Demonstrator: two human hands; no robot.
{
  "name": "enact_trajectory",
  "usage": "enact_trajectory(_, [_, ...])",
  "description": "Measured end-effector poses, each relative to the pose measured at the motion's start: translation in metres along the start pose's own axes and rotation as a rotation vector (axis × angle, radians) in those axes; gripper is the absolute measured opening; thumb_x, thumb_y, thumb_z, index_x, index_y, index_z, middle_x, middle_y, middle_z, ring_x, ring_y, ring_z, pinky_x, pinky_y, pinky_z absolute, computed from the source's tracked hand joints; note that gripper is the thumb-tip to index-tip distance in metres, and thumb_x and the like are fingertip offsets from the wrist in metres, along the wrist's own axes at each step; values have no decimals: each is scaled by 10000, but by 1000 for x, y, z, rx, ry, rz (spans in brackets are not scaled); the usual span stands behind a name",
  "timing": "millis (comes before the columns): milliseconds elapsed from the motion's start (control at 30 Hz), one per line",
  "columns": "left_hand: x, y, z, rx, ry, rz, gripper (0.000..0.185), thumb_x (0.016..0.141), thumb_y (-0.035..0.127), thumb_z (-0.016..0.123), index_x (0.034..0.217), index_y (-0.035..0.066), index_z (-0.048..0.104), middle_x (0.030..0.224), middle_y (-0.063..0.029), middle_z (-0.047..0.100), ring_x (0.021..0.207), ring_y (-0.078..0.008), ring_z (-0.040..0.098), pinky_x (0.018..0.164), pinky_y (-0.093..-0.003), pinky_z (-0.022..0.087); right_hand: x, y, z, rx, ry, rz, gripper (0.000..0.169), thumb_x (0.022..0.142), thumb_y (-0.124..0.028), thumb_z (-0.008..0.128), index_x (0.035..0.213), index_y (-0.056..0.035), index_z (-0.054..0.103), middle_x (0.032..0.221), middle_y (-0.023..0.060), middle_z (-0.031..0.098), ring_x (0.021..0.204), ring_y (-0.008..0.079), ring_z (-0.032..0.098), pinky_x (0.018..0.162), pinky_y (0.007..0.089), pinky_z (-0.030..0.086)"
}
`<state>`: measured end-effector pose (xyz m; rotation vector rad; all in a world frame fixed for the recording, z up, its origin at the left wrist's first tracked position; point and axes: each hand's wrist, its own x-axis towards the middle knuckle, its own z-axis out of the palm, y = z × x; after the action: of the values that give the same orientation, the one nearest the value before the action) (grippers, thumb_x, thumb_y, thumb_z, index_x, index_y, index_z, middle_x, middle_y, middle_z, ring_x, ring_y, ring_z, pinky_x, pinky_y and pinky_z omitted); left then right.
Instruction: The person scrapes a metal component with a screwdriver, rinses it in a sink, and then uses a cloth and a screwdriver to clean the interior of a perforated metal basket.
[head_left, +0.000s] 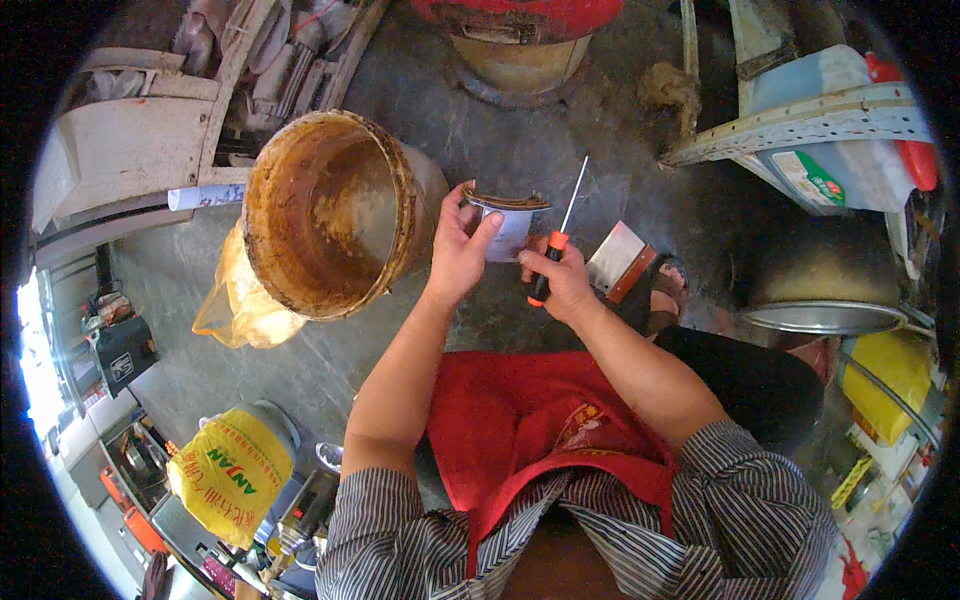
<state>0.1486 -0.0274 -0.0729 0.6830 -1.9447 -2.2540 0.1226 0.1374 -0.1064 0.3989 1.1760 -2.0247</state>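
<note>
My left hand (459, 251) grips a small whitish can (507, 234) by its side, thumb on the wall. Brown residue crusts the can's upper rim. In my right hand (568, 281) is a screwdriver (550, 262) with a black and orange handle, its thin shaft pointing up and away from me. The fingertips of that hand are close to the can's lower end; whether they touch it I cannot tell. Left of the can lies a large bucket (407, 202), tilted with its mouth towards me and its inside stained brown. A wide scraper (616, 259) lies right of my right hand.
A yellow plastic bag (251, 300) lies against the bucket. Metal shelving (795, 124) with a blue jug (810, 176) stands at right, above a large pot (825, 319). A yellow-covered container (232, 472) is at lower left. A red-topped container (517, 64) stands ahead.
</note>
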Motion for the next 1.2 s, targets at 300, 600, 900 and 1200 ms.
enact_trajectory(300, [0, -2, 8, 20, -26, 17, 621, 884, 72, 619, 1376, -25, 251, 1149, -152, 611, 1058, -181, 560, 933, -316, 434, 6, 2, -6, -53, 15, -60, 277, 717, -8, 753, 779, -78, 491, 778, 62, 615, 666, 172, 600, 589, 294, 472])
enact_trajectory(600, [2, -9, 12, -70, -39, -44, 624, 869, 75, 638, 1365, -35, 275, 1136, -152, 615, 1035, -192, 574, 898, -325, 455, 8, 6, -6, -93, 27, -65, 295, 729, 4, 745, 791, -73, 468, 730, 56, 600, 612, 170, 596, 559, 299, 473])
enact_trajectory(900, [1, 8, 13, -33, -44, -180, 745, 822, 125, 704, 1402, -17, 259, 1119, -157, 599, 1020, -209, 575, 888, -345, 458, -3, -13, -4, -146, 13, -92, 309, 720, -14, 761, 734, -97, 465, 730, 53, 598, 606, 153, 568, 546, 283, 453])
enact_trajectory(1200, [14, -6, -4, -245, 43, -157, 515, 911, 317, 573, 1331, 50, 441, 1202, -137, 580, 1056, -242, 572, 914, -377, 462, -10, -20, 0, -291, -50, -54, 306, 721, -58, 774, 735, -99, 471, 703, 24, 571, 583, 136, 556, 538, 279, 445])
